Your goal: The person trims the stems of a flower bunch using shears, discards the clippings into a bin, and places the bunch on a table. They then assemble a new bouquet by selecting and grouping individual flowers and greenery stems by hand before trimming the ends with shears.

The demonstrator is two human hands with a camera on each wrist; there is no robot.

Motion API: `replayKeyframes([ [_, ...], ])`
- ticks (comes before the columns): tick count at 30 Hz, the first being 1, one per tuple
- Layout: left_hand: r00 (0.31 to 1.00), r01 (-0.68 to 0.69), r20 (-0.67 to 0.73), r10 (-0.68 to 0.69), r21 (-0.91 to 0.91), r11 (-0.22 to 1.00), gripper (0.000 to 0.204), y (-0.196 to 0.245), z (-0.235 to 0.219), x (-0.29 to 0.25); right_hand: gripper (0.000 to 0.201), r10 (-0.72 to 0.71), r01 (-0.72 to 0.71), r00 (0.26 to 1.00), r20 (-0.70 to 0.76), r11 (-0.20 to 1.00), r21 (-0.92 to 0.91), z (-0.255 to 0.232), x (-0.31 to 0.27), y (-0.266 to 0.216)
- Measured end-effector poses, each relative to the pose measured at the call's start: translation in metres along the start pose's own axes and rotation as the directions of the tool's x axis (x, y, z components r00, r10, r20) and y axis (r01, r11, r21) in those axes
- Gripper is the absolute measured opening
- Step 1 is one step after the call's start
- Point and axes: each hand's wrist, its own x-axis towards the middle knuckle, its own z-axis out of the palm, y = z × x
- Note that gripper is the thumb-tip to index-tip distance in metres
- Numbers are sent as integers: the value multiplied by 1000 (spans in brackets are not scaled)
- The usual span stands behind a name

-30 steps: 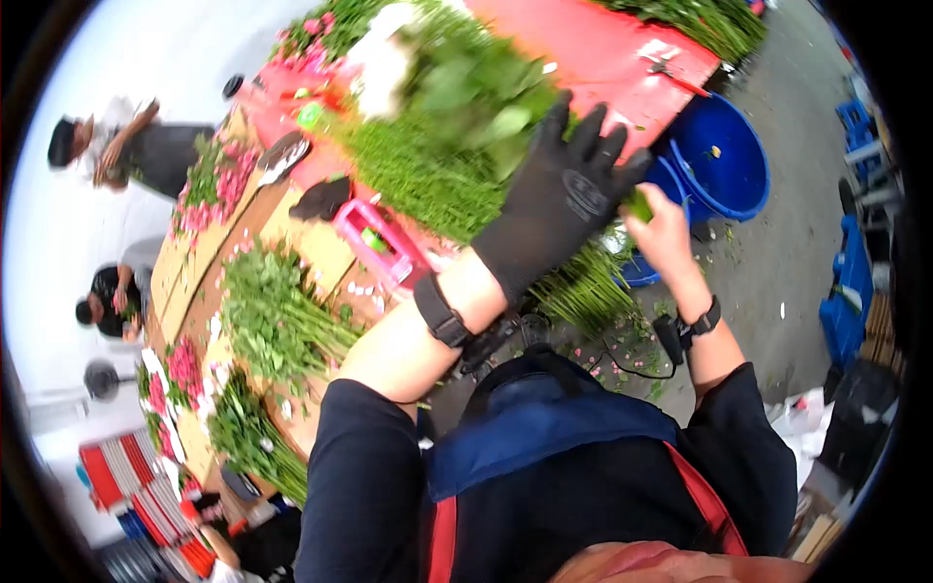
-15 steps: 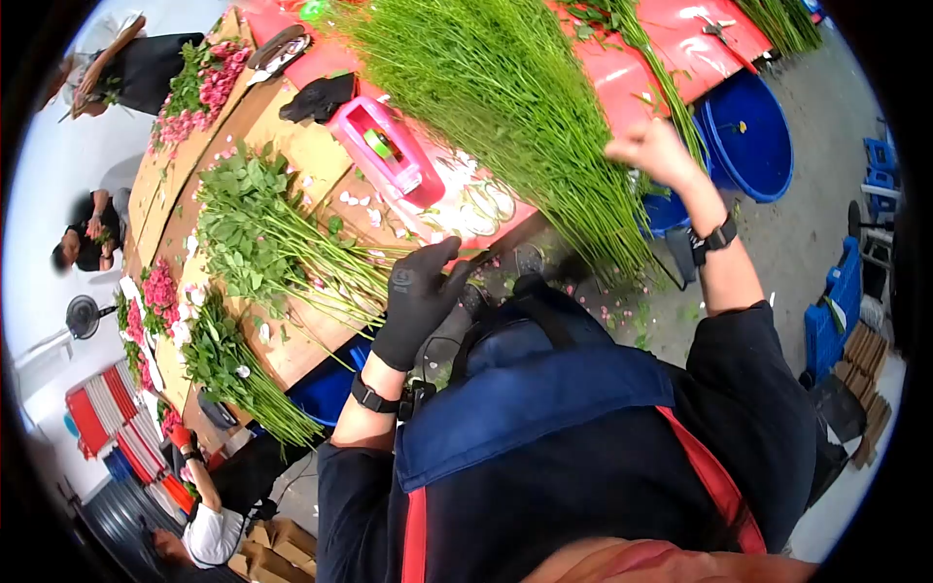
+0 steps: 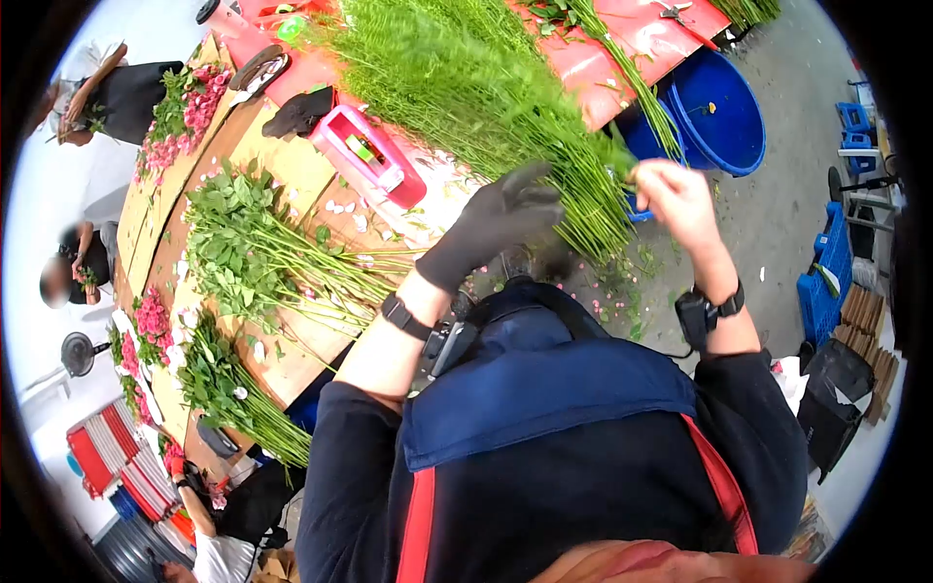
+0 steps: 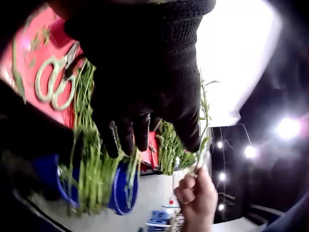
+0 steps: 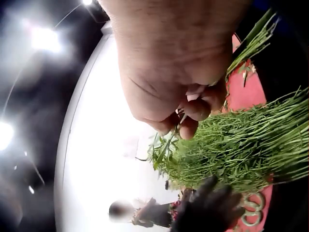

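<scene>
A large bundle of thin green stems (image 3: 486,107) lies across the red-covered table. My bare right hand (image 3: 675,202), at the bundle's stem-end side, pinches a thin green sprig; its leafy tip (image 5: 166,150) shows in the right wrist view, and the left wrist view shows the sprig (image 4: 204,118) upright above the fingers. My black-gloved left hand (image 3: 496,222) is near the lower edge of the bundle, fingers extended and apart, holding nothing visible. Pale-handled scissors (image 4: 55,84) lie on the red cover beside the stems in the left wrist view.
Blue buckets (image 3: 721,115) stand beyond the table edge. A pink basket (image 3: 371,155), a dark cloth (image 3: 298,112) and leafy stems (image 3: 233,233) lie on the table. Pink flowers (image 3: 194,107) are along its far side, where other people stand.
My gloved hand moved over the bundle, then back toward my body, and is now raised again near the stems. My right hand now holds a sprig up. The view has shifted.
</scene>
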Motion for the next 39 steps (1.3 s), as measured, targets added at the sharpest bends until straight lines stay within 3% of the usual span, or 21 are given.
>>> replayKeyframes([
  [2,994,-113,-43,105,-351,929,48,16,8,5,12,-160,167,976,147,985,-38,16,-24,24],
  [4,967,-254,-188,174,-625,738,41,19,5,12,12,-42,116,934,356,975,-188,32,-44,46],
  [5,959,-272,-200,199,-474,837,38,26,5,4,13,-145,207,902,406,972,-111,35,-43,65],
  [7,942,-280,-226,247,-124,952,36,40,4,-11,13,-58,67,984,170,996,-52,29,-25,84],
  [8,950,-300,-155,271,-209,931,38,44,9,-22,14,0,0,999,52,1000,-6,27,-13,90],
  [10,971,-203,-171,168,-208,957,44,42,12,-33,17,-292,248,954,-60,889,-384,35,20,93],
  [13,939,-187,-269,215,123,975,45,14,-2,-33,17,-356,261,934,15,655,-709,59,53,100],
  [14,921,-162,-306,243,266,950,47,7,-5,-32,17,-317,231,948,-18,729,-645,61,57,104],
  [18,932,-198,-298,207,60,978,42,6,-7,-39,15,-262,207,960,-95,899,-387,57,58,103],
  [23,962,-198,-254,100,-398,896,58,11,0,-38,10,-360,344,900,-246,933,-104,41,1,35],
  [24,964,-200,-251,88,-465,863,59,13,4,-35,6,-350,328,917,-189,934,-140,34,-13,23],
  [26,968,-210,-218,122,-448,869,63,13,9,-29,8,-524,487,850,-52,819,-304,31,-23,26],
  [29,955,-273,-257,148,-568,776,67,15,17,-26,11,-480,521,854,202,801,-295,37,-47,47],
  [30,973,-217,-200,117,-605,766,56,3,5,-30,11,-487,552,831,270,782,-289,44,-54,59],
  [31,909,-374,-230,348,-80,924,50,0,1,-37,10,-445,524,845,296,800,-293,50,-60,70],
  [32,890,-382,-264,373,20,924,45,-20,-9,-36,10,-402,494,858,320,817,-297,56,-66,80],
  [33,925,-319,-296,239,-262,911,40,-53,-22,-27,9,-326,423,885,332,861,-282,63,-70,87],
  [34,958,-228,-278,74,-576,785,36,-87,-40,-17,9,-299,424,871,389,858,-291,66,-71,87],
  [35,963,-198,-268,17,-666,719,32,-110,-52,-16,9,-269,426,854,446,853,-301,69,-71,85],
  [36,952,-227,-302,40,-616,755,31,-105,-50,-24,9,-239,429,834,498,848,-312,73,-69,82],
  [39,828,-364,-457,326,5,932,29,-62,-25,-70,10,-79,358,741,667,887,-293,83,-62,75],
])
